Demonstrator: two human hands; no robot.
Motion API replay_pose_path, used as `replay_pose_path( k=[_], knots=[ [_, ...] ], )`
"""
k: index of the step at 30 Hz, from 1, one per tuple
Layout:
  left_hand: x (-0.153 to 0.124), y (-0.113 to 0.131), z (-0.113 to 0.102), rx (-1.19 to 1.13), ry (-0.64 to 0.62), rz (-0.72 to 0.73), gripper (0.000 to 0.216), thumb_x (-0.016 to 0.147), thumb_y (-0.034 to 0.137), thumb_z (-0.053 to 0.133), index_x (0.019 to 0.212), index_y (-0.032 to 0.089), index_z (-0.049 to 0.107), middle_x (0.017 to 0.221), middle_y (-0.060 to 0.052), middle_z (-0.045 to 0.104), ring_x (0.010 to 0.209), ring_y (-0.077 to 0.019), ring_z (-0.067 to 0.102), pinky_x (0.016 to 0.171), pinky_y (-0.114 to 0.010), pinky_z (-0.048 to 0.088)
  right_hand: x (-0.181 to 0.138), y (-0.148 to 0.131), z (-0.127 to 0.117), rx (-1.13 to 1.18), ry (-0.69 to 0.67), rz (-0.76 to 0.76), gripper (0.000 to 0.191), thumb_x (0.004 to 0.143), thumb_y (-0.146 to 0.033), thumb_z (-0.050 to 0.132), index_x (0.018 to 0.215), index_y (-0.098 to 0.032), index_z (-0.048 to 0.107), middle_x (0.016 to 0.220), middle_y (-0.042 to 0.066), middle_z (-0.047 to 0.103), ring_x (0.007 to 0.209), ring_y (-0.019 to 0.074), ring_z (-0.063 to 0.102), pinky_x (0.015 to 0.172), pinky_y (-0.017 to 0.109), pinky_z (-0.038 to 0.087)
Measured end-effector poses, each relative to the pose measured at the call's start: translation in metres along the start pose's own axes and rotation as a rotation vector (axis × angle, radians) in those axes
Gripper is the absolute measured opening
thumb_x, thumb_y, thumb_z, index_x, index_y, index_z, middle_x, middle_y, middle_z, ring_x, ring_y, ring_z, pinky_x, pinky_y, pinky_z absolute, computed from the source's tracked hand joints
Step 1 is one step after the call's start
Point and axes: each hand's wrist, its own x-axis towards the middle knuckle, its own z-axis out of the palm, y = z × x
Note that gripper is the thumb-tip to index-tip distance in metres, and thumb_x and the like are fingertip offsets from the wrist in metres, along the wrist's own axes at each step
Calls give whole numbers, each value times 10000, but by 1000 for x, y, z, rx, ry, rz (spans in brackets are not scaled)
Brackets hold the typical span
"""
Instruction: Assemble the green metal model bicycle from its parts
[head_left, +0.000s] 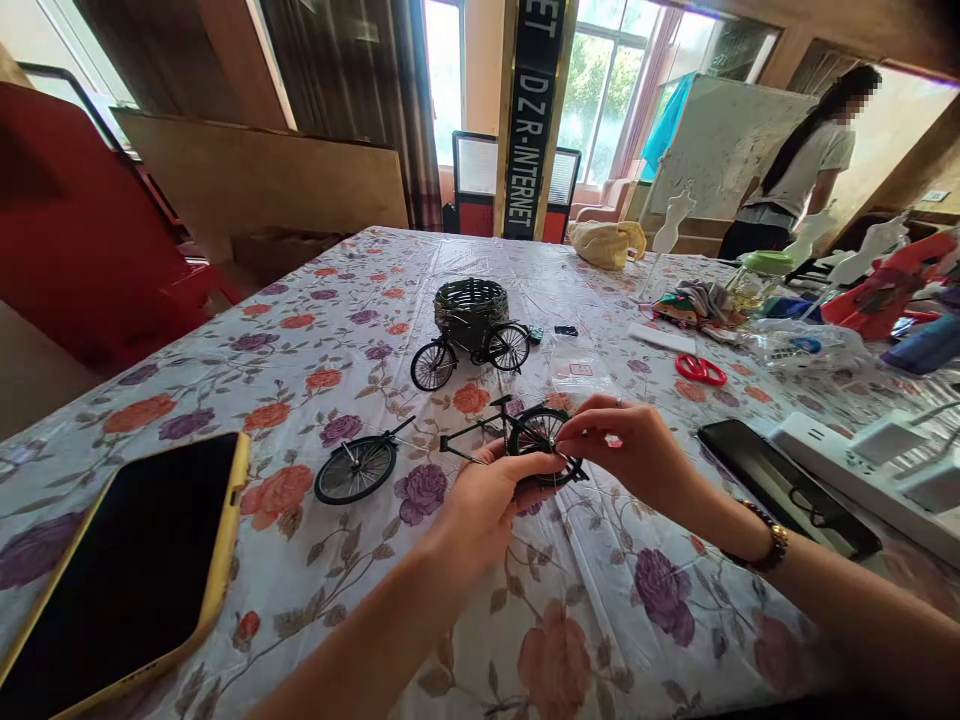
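My left hand (499,490) is closed around the lower side of a black model bicycle frame (474,436) with its rear wheel (536,430) fitted. At the wheel's hub, the fingertips of my right hand (622,440) pinch together; whatever small part they may hold is too hidden to name. To the left, a loose front wheel with fork and handlebar (356,468) lies on the flowered tablecloth (322,580). A whole model bicycle (471,350) stands beyond my hands, before a dark woven basket (471,298).
A yellow-cased phone (127,570) lies at the left, a dark open case (780,485) and a white power strip (855,450) at the right. Red scissors (700,368), a plastic bag (581,370) and dress forms (675,222) are farther off. A person (795,170) stands near a whiteboard (731,140).
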Motion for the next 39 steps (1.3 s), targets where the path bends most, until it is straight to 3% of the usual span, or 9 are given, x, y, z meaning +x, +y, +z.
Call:
replay_pose_path(
  k=[11, 19, 30, 39],
  knots=[
    [1, -3, 1, -13, 0, 41, 289, 555, -22, 650, 772, 154, 576, 695, -20, 662, 643, -124, 627, 612, -216, 508, 0, -8, 3, -65, 24, -10, 79, 741, -248, 592, 717, -185, 634, 745, -2, 570, 584, 72, 485, 559, 218, 391],
    [3, -5, -1, -13, 10, 24, 271, 563, -24, 642, 758, 148, 565, 691, -18, 663, 627, -123, 633, 620, -223, 508, 6, 3, 3, 35, -78, 59, 158, 724, -320, 594, 698, -170, 635, 716, 15, 587, 599, 96, 501, 549, 236, 435],
    [4, -8, -2, -31, 84, -1, 349, 551, -35, 651, 813, 152, 515, 647, -13, 656, 585, -125, 630, 618, -240, 512, 2, 7, 12, 177, -70, 137, 142, 730, -299, 584, 723, -164, 625, 769, 34, 549, 704, 132, 504, 609, 261, 433],
    [5, -9, -2, -62, 77, 9, 345, 545, -34, 649, 827, 134, 543, 690, -31, 657, 621, -135, 631, 643, -252, 514, -7, 10, 22, 368, 14, 272, 216, 736, -319, 590, 919, -217, 536, 819, 2, 515, 730, 108, 472, 611, 223, 409]
  ],
)
